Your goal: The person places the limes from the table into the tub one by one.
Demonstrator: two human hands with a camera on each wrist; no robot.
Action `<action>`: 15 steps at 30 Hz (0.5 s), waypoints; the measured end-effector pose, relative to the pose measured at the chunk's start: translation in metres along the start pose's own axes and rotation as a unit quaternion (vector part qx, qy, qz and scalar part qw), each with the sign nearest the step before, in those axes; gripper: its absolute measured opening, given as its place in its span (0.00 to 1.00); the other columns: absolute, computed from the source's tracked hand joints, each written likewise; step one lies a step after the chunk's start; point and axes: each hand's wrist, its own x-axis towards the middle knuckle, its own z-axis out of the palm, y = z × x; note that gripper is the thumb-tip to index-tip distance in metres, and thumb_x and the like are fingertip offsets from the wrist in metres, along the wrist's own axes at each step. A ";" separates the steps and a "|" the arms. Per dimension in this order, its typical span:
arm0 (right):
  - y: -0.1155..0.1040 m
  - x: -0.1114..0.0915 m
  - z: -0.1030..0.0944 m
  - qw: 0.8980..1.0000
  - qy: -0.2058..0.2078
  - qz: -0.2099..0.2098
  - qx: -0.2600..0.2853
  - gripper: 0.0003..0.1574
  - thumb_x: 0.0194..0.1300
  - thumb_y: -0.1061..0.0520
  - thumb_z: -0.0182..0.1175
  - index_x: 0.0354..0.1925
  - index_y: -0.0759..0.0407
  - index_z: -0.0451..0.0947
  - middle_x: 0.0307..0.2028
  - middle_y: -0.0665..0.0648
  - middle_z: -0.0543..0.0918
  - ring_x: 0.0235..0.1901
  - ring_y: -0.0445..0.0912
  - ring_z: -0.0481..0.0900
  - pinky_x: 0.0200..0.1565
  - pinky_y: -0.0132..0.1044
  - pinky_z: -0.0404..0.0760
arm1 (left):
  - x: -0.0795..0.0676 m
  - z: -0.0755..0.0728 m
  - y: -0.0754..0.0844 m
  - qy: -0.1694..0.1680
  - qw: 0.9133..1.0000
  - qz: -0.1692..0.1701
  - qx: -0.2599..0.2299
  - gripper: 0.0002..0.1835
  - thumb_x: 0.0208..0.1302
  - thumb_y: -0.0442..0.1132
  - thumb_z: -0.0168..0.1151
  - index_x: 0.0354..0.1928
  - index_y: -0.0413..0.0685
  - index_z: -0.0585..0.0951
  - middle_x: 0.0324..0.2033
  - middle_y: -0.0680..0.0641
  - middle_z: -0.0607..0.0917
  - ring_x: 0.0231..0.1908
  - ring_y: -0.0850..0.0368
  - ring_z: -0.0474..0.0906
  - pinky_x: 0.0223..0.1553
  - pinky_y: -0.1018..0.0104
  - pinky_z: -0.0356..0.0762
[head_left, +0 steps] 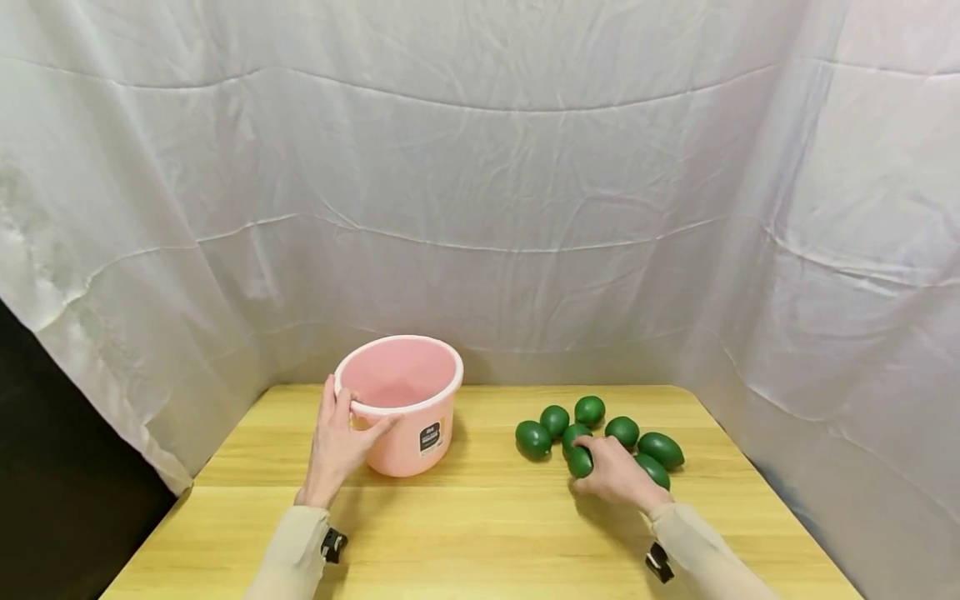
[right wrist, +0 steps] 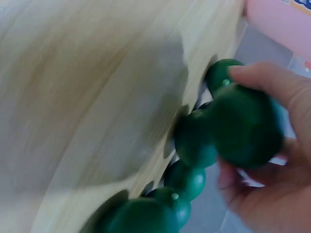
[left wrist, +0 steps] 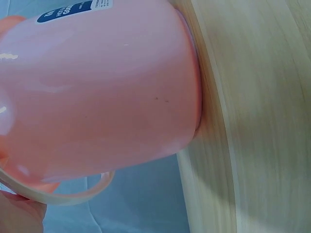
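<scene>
A pink plastic bucket (head_left: 408,442) with a dark label stands upright on the left half of the table. My left hand (head_left: 337,450) grips its rim at the near left, fingers over the edge and thumb along the outside. In the left wrist view the bucket's side (left wrist: 112,92) and pale handle (left wrist: 73,197) show. On the right, my right hand (head_left: 617,475) holds a smooth dark green oval fruit (right wrist: 248,126) between thumb and fingers. Several similar green fruits (head_left: 533,439) lie around that hand; one (head_left: 652,471) is partly hidden behind it.
The light wooden table (head_left: 480,533) carries all of this. Pale grey cloth (head_left: 480,183) hangs behind and along both sides. A black area (head_left: 67,467) shows at the far left. Between bucket and fruits lies bare wood.
</scene>
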 end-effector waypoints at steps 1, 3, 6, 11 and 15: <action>-0.001 0.002 0.000 1.000 0.014 -0.014 0.007 0.37 0.45 0.53 0.76 0.55 0.59 0.78 0.44 0.53 0.84 0.42 0.52 0.79 0.42 0.46 0.80 | 0.000 0.000 0.000 0.002 1.000 0.002 -0.001 0.35 0.47 0.64 0.74 0.42 0.47 0.69 0.77 0.40 0.46 0.73 0.31 0.51 0.64 0.30 0.62; -0.005 0.005 -0.001 0.998 0.031 -0.036 0.037 0.40 0.47 0.52 0.77 0.59 0.56 0.76 0.52 0.55 0.82 0.48 0.54 0.78 0.46 0.48 0.81 | 0.001 -0.001 0.001 0.003 1.000 0.004 -0.002 0.34 0.47 0.64 0.74 0.41 0.47 0.69 0.77 0.40 0.47 0.72 0.31 0.51 0.63 0.30 0.62; -0.012 0.007 -0.003 0.992 0.033 -0.059 0.108 0.43 0.50 0.50 0.77 0.64 0.51 0.73 0.56 0.57 0.79 0.47 0.51 0.80 0.44 0.43 0.81 | 0.001 -0.001 0.002 0.000 1.000 0.003 -0.002 0.35 0.47 0.65 0.74 0.41 0.48 0.69 0.77 0.40 0.47 0.72 0.31 0.52 0.63 0.30 0.63; -0.030 0.011 -0.006 0.977 0.045 -0.068 0.195 0.46 0.51 0.49 0.77 0.67 0.44 0.69 0.60 0.56 0.77 0.47 0.48 0.81 0.44 0.39 0.81 | 0.000 0.000 0.001 0.001 1.000 0.002 -0.002 0.35 0.46 0.66 0.73 0.40 0.48 0.69 0.77 0.42 0.47 0.72 0.33 0.53 0.64 0.32 0.63; -0.045 0.016 -0.007 0.974 0.062 -0.075 0.205 0.45 0.50 0.51 0.77 0.65 0.41 0.71 0.60 0.54 0.78 0.48 0.48 0.81 0.46 0.43 0.81 | 0.001 -0.001 0.001 0.005 1.000 0.004 0.000 0.35 0.46 0.65 0.74 0.40 0.46 0.70 0.77 0.41 0.47 0.73 0.33 0.52 0.65 0.33 0.63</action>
